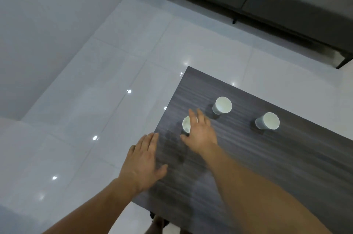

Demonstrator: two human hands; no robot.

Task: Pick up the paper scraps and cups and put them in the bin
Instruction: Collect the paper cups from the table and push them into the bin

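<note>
Cups, three, stand mouth-up on the dark table: near-left cup, far cup, right cup. My right hand hovers spread over the near-left cup, holding nothing; my left hand is loose-fingered and empty at the table's left edge. I judge the cups light, thin-walled and crushable, so I'd wrap the side wall gently, below the rim.
</note>
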